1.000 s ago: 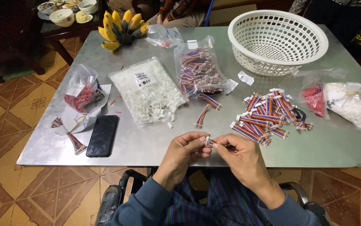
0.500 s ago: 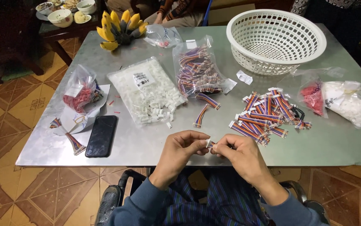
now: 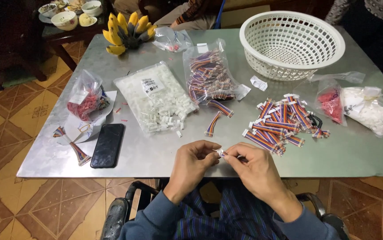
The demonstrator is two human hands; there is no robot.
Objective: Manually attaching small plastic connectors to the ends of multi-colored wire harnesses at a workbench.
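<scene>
My left hand (image 3: 195, 161) and my right hand (image 3: 252, 166) meet fingertip to fingertip over the near edge of the grey metal table (image 3: 156, 155). Between them they pinch a small white plastic connector (image 3: 220, 153); my right hand also hides most of a short multicoloured ribbon cable. A heap of finished striped cables with white ends (image 3: 282, 121) lies just beyond my right hand. Two loose cables (image 3: 216, 116) rest in front of a clear bag of white connectors (image 3: 156, 98).
A black phone (image 3: 107, 145) lies at the left near edge. Bags of red parts (image 3: 84, 98), of cables (image 3: 209, 75) and of white parts (image 3: 365, 109) stand around. A white basket (image 3: 291, 43) sits far right, bananas (image 3: 127, 31) far left.
My hands have stayed at the near edge, with only small finger movements on the connector. The camera has shifted slightly.
</scene>
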